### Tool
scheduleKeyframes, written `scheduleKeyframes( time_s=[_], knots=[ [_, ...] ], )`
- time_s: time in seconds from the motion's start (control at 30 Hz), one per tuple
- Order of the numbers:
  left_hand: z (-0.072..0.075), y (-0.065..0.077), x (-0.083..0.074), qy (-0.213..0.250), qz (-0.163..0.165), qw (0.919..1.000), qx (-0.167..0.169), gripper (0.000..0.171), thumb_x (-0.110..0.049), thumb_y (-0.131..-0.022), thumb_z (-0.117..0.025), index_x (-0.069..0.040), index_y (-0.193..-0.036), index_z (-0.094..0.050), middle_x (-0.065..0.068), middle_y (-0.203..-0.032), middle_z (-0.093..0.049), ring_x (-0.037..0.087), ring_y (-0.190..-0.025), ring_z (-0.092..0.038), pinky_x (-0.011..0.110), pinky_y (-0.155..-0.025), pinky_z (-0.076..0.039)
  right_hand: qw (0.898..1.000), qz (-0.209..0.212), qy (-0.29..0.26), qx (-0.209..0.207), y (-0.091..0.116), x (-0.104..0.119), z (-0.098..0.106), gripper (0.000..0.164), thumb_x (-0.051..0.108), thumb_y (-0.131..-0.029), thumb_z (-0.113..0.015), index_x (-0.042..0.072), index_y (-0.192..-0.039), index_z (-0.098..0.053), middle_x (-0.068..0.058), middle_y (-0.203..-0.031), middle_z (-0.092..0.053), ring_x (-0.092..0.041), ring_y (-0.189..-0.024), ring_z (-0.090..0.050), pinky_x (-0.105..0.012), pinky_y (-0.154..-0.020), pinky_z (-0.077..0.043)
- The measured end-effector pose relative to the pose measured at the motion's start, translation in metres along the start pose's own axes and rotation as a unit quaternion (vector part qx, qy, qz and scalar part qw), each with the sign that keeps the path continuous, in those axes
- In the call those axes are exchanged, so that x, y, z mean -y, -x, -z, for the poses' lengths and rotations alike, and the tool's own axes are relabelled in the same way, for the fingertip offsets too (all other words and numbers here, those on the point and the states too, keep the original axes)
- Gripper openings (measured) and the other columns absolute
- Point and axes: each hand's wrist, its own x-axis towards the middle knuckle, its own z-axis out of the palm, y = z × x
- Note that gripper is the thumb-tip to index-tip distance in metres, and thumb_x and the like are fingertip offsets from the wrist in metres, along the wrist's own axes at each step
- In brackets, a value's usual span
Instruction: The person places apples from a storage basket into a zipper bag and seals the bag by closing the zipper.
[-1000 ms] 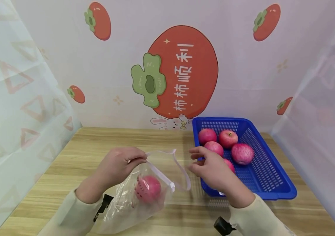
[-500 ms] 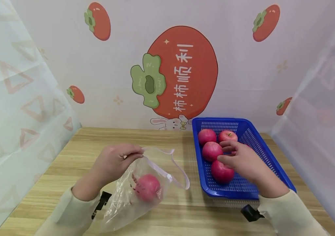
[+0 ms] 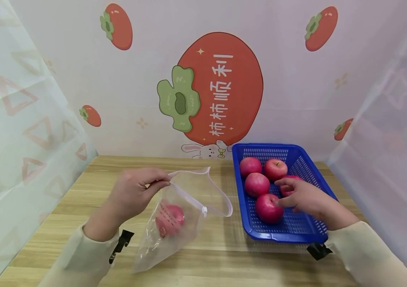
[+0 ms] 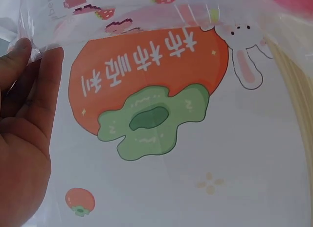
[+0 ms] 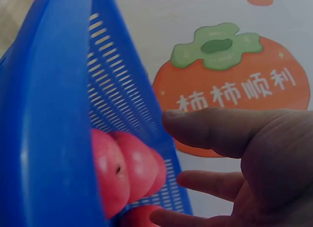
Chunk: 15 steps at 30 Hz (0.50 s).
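In the head view my left hand (image 3: 137,193) pinches the mouth of a clear slider zip bag (image 3: 189,231) between thumb and fingers. The bag's mouth gapes toward the right, with a white slider (image 3: 204,209) on its edge. A red apple (image 3: 171,219) shows through the printed plastic. My right hand (image 3: 309,201) reaches over a blue plastic basket (image 3: 278,238), thumb and fingers spread with nothing between them. Its thumb tip is right at the front apple (image 3: 269,209), and its fingers partly cover another apple (image 3: 294,181). The right wrist view shows the fingers (image 5: 210,183) parted.
More apples sit at the basket's left and back, including one apple (image 3: 257,184) and another with a stem (image 3: 276,169). A wood-grain table (image 3: 124,247) lies below. Behind it hangs a white backdrop (image 3: 135,95) printed with persimmons.
My right hand has moved right from beside the bag to over the basket, uncovering the front apple. My left hand has lifted slightly with the bag, and the apple inside has shifted left.
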Motion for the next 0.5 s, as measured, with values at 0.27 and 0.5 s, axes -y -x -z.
scheduleKeyframes(
  time_s=[0.27, 0.5],
  knots=[
    [-0.009, 0.004, 0.0, 0.018, 0.002, 0.9997, 0.013, 0.021, 0.004, -0.078, -0.08, -0.012, -0.09, -0.076, -0.006, -0.087, -0.072, 0.006, -0.073, -0.064, 0.019, -0.064, -0.052, 1.0, -0.013, 0.008, 0.018, -0.01, -0.011, -0.004, 0.079, 0.017, -0.083, -0.081, -0.002, -0.148, -0.039, -0.037, -0.144, -0.033, -0.05, -0.126, -0.041, -0.053, -0.081, -0.055],
    [-0.011, 0.004, -0.001, 0.024, -0.006, 0.9996, 0.011, 0.021, 0.004, -0.079, -0.08, -0.013, -0.089, -0.075, -0.004, -0.087, -0.072, 0.007, -0.074, -0.064, 0.02, -0.063, -0.052, 1.0, -0.013, 0.003, 0.023, -0.016, -0.015, -0.011, 0.076, 0.01, -0.08, -0.082, -0.003, -0.145, -0.043, -0.034, -0.138, -0.039, -0.045, -0.118, -0.047, -0.05, -0.076, -0.056]
  ],
)
